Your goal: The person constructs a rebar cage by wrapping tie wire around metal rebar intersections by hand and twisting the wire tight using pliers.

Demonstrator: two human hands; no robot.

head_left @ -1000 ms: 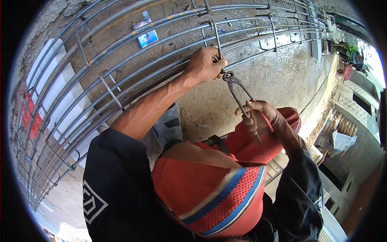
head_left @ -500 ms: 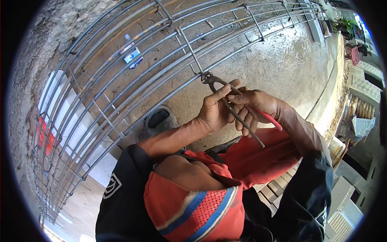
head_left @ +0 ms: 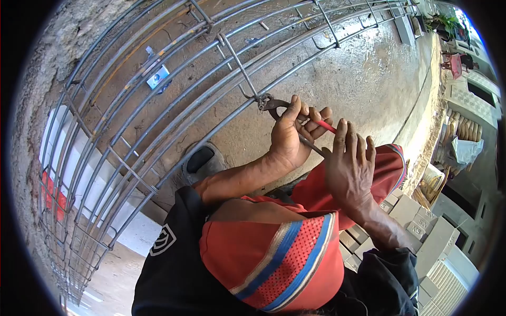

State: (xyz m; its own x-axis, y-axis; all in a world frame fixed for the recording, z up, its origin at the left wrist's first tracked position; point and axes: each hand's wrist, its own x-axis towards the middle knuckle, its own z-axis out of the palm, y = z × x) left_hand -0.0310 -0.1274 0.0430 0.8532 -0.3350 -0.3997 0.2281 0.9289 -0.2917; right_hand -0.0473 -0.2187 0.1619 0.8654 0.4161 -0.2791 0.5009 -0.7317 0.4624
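Left hand round a pair of pincers at the rebar cage, right hand open at the handle ends.
The left hand (head_left: 289, 142) holds the pincers (head_left: 276, 105) with its fingers curled about the handles, thumb laid along the near side. The pincers' head is at the joint where a stirrup (head_left: 239, 66) meets the lowest long bar (head_left: 226, 122) of the cage; the small bite there is too fine to make out. The right hand (head_left: 349, 176) has its fingers straight and slightly spread, by the red handle sleeve (head_left: 326, 126) and the bare handle; whether it presses on them cannot be told. A blue-and-white box (head_left: 157, 77) lies on the floor (head_left: 369, 89) beyond the bars.
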